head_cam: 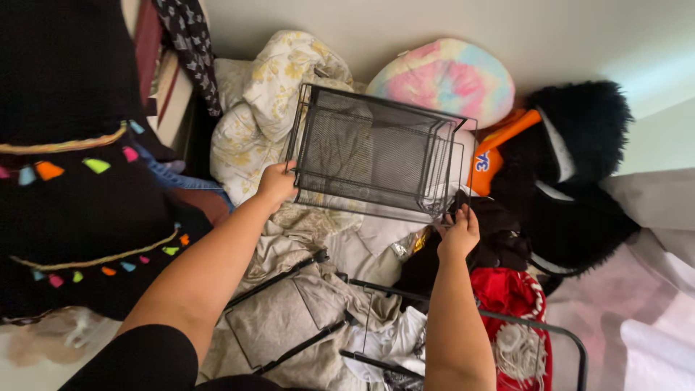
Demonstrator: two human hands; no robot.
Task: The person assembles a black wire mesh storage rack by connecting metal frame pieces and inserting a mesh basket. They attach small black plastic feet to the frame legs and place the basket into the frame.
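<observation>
Above heaped laundry (289, 239), both hands' fingers (279, 185) grasp a level mesh basket (373, 152), long axis left-right.

Soft daylight, brighter at right, edges perhaps slightly warped

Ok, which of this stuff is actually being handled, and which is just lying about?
In hand:
black mesh basket, gripped by left hand and right hand
black metal frame just below

Lying about:
pastel tie-dye cushion
floral bedding
black furry plush
red knit item
black tasselled garment
</observation>
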